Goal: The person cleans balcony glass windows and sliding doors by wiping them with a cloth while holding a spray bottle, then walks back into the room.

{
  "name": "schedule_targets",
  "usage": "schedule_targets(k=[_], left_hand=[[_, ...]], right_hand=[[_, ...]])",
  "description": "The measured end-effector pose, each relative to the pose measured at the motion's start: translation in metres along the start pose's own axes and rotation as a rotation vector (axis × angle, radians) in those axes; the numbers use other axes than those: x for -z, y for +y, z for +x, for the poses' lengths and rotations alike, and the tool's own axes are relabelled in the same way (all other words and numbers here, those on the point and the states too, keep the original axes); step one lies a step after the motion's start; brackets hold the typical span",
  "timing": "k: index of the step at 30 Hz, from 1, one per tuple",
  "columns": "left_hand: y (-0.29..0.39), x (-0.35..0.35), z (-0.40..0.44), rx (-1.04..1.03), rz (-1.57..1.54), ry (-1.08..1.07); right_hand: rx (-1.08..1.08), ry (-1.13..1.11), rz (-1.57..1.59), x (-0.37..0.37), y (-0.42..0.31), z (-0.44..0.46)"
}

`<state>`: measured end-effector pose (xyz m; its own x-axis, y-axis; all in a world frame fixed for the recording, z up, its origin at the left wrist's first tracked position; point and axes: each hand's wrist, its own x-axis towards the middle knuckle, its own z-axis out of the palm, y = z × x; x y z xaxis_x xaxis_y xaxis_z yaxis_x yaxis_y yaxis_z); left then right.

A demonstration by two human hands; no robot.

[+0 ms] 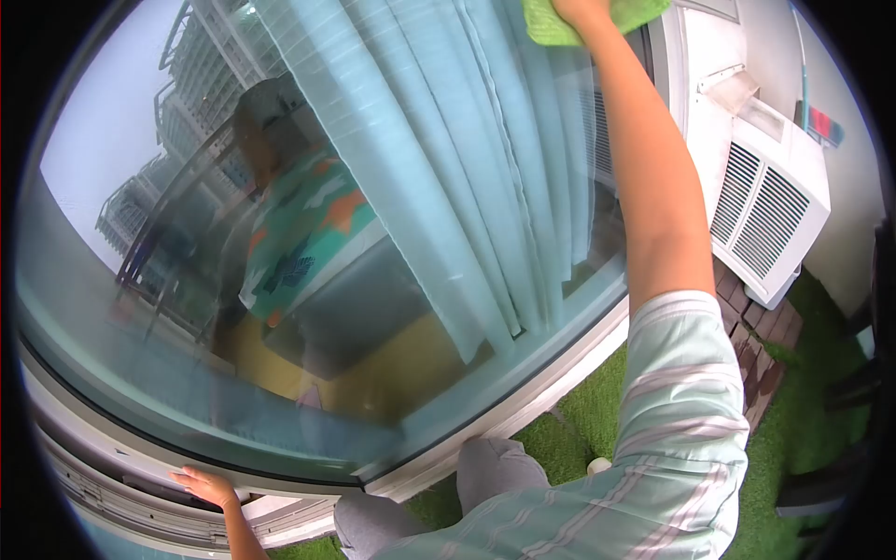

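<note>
My right hand (581, 9) is raised at the top edge of the view, holding a green cloth (551, 26) against the upper part of a large glass door (373, 373). Part of that hand and of the cloth is cut off by the frame. Low on the left, my left hand (207, 487) rests on the door's pale bottom frame (289, 487), its fingers stretched out along it. Behind the glass hang light blue curtains (439, 168). A bed with a green and orange patterned cover (308, 233) also shows through the pane.
To the right, a white air conditioner unit (770, 210) stands by the wall over brown wooden decking tiles (761, 359). Artificial grass (583, 401) covers the floor around my knees. Dark furniture (831, 485) sits at the right edge. Tall buildings (201, 103) reflect in the glass.
</note>
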<state>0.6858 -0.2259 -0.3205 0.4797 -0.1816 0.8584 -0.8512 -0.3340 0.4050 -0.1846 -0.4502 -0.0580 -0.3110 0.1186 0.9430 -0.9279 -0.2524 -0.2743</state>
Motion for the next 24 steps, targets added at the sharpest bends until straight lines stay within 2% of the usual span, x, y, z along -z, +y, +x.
schedule_targets(k=[3, 4, 6, 7, 8, 9, 11, 12, 17, 19, 20, 22, 24], left_hand=[[0.012, 0.006, -0.003, -0.014, 0.033, 0.025], [0.014, 0.008, -0.003, -0.002, 0.024, 0.021], [0.021, 0.012, -0.003, 0.018, 0.010, 0.002], [0.022, 0.012, -0.003, 0.044, -0.025, -0.018], [0.023, 0.012, -0.003, 0.071, -0.057, -0.033], [0.022, 0.013, -0.001, 0.101, -0.089, -0.044], [0.022, 0.013, 0.000, 0.105, -0.109, -0.045], [0.022, 0.013, -0.001, 0.112, -0.121, -0.050], [0.025, 0.013, -0.004, 0.106, -0.189, -0.029], [0.051, 0.021, -0.013, 0.105, -0.156, -0.016], [0.042, 0.018, -0.011, 0.078, -0.148, -0.010], [0.034, 0.014, -0.008, 0.058, -0.182, -0.015], [0.020, 0.007, -0.005, 0.052, -0.226, -0.001]], right_hand=[[-0.109, 0.092, -0.136, 0.014, 0.101, -0.096], [-0.302, -0.001, -0.013, 0.029, 0.121, -0.142], [-0.296, 0.006, -0.001, 0.043, 0.183, -0.262], [-0.239, 0.061, -0.107, 0.048, 0.189, -0.317], [-0.702, 0.096, 0.410, 0.057, 0.204, -0.374], [-1.160, 0.394, 0.885, 0.066, 0.217, -0.430], [-1.492, 0.590, 1.224, 0.081, 0.222, -0.517], [-1.590, 0.622, 1.247, 0.087, 0.223, -0.548], [-1.723, 0.632, 1.087, 0.107, 0.176, -0.662], [-1.746, 0.656, 0.835, 0.111, 0.128, -0.677], [-1.758, 0.624, 0.680, 0.108, 0.108, -0.678], [-1.659, 0.497, 0.336, 0.086, 0.087, -0.648], [-1.420, 0.267, 0.004, 0.049, 0.086, -0.583]])
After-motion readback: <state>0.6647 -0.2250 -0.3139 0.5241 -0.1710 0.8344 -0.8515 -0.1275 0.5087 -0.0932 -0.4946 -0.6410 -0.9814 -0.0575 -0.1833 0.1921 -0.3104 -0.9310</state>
